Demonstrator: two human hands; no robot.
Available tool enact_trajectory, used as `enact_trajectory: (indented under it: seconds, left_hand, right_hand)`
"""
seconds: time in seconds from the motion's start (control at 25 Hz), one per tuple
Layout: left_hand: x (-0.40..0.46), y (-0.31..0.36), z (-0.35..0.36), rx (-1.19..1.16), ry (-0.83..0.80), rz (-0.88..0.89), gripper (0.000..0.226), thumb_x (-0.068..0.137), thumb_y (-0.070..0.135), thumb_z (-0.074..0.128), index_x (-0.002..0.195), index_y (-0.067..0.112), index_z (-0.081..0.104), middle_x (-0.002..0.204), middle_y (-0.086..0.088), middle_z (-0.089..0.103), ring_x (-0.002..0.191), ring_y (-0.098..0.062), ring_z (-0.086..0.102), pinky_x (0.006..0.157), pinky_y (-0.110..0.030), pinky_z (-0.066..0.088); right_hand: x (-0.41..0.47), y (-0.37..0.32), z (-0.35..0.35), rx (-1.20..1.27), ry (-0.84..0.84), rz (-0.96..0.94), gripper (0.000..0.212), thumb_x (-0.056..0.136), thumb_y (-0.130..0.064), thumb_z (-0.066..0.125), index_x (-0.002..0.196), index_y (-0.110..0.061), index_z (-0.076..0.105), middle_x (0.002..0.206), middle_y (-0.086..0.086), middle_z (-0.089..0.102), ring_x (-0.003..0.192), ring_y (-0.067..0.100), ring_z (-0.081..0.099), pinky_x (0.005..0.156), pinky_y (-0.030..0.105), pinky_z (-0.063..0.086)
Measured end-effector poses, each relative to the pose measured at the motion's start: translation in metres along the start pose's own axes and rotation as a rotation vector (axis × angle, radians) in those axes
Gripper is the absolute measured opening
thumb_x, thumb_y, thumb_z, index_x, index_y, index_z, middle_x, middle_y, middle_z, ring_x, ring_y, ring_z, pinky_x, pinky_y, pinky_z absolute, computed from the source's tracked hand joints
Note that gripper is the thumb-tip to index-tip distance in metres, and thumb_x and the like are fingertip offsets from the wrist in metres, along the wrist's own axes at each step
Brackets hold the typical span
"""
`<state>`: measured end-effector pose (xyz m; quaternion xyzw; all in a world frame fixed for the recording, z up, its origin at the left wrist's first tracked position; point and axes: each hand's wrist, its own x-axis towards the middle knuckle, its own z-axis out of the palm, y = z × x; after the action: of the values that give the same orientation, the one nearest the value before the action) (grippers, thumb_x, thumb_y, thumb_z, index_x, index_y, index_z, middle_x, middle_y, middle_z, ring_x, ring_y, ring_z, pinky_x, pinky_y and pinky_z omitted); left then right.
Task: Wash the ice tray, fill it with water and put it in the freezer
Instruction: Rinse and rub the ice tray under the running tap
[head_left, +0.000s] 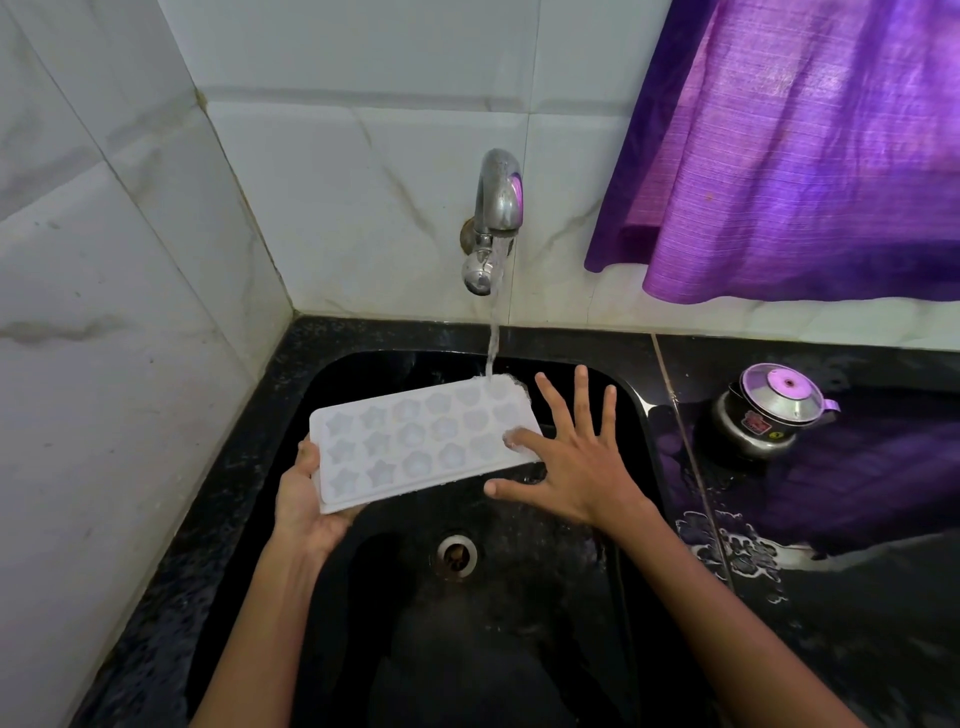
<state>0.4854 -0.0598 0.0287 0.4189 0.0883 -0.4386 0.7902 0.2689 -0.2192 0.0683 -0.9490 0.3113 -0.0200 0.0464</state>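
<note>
1. Two bare hands were seen over a black sink (631, 410), with a white ice tray (421, 441) held above the basin.
2. The left hand (304, 499) was closed around the tray's near left corner, thumb on the rim and fingers beneath.
3. The right hand (576, 457) was spread open, fingers splayed, with one fingertip laid on the tray's right end.
4. The tray was tilted, its far right corner raised under the tap (496, 218).
5. A stream of water (492, 338) was seen falling from the tap onto that corner.
6. Star and flower moulds were shown facing up.
7. A drain (457, 556) was visible below the tray.
8. A small lidded steel pot (769, 410) stood on the black counter, right of the sink, beneath a purple curtain (805, 156).
</note>
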Motion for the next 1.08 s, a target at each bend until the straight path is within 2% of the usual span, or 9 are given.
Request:
enact_trajectory:
  seconds: [0.12,0.28,0.52,0.68,0.8,0.96,1.08]
  left_hand:
    - [0.001,0.000,0.001,0.004,-0.001,0.014,0.035,0.102,0.036,0.031,0.098,0.026,0.064,0.089,-0.004,0.076,0.077,-0.026,0.073,0.054,-0.048,0.059]
    - [0.000,-0.001,-0.001,0.037,-0.006,0.005,0.033,0.101,0.037,0.032,0.106,0.025,0.062,0.090,-0.004,0.076,0.078,-0.026,0.073,0.053,-0.047,0.058]
    - [-0.003,-0.001,-0.005,0.007,-0.002,0.008,0.032,0.101,0.037,0.033,0.101,0.026,0.063,0.091,-0.005,0.076,0.079,-0.027,0.073,0.055,-0.047,0.059]
    - [-0.004,-0.001,-0.005,0.028,0.006,0.012,0.032,0.101,0.037,0.033,0.097,0.028,0.063,0.094,-0.004,0.076,0.082,-0.027,0.072,0.057,-0.048,0.059]
    - [-0.005,-0.001,-0.003,0.028,0.003,0.011,0.033,0.102,0.037,0.031,0.094,0.030,0.063,0.090,-0.003,0.076,0.081,-0.027,0.072,0.056,-0.047,0.059]
    - [-0.004,-0.002,0.000,0.060,-0.019,0.026,0.035,0.102,0.037,0.029,0.102,0.028,0.063,0.091,-0.002,0.076,0.079,-0.025,0.073,0.055,-0.046,0.059]
    - [-0.004,-0.008,0.000,0.069,-0.033,0.026,0.033,0.102,0.036,0.031,0.102,0.027,0.063,0.093,-0.002,0.076,0.081,-0.025,0.073,0.056,-0.046,0.059]
  right_hand:
    - [-0.002,0.001,0.000,-0.052,0.029,0.033,0.093,0.060,-0.095,0.009,0.127,-0.046,0.049,0.160,0.005,-0.012,0.128,0.031,-0.048,0.098,0.053,-0.039]
    - [-0.006,-0.004,0.004,0.018,-0.023,0.027,0.093,0.058,-0.096,0.011,0.123,-0.043,0.053,0.160,0.005,-0.015,0.127,0.032,-0.050,0.099,0.053,-0.038]
    - [-0.005,-0.005,-0.003,-0.034,0.000,0.065,0.096,0.057,-0.095,0.004,0.124,-0.045,0.052,0.160,0.004,-0.015,0.128,0.034,-0.048,0.099,0.055,-0.038]
    - [-0.008,-0.011,-0.004,0.006,-0.048,0.031,0.102,0.054,-0.096,0.001,0.127,-0.043,0.050,0.159,0.004,-0.017,0.127,0.034,-0.049,0.100,0.057,-0.035]
    - [-0.010,-0.010,-0.007,0.028,-0.043,0.060,0.098,0.057,-0.093,0.005,0.131,-0.045,0.046,0.159,0.004,-0.017,0.127,0.034,-0.049,0.099,0.054,-0.037]
    - [-0.015,-0.008,-0.004,0.138,-0.065,0.043,0.096,0.062,-0.094,0.007,0.124,-0.037,0.054,0.160,0.003,-0.013,0.125,0.028,-0.052,0.100,0.048,-0.038]
    - [-0.014,0.000,-0.006,0.379,-0.105,0.082,0.070,0.078,-0.082,0.023,0.116,-0.036,0.060,0.160,0.000,-0.013,0.123,0.021,-0.055,0.103,0.044,-0.034]
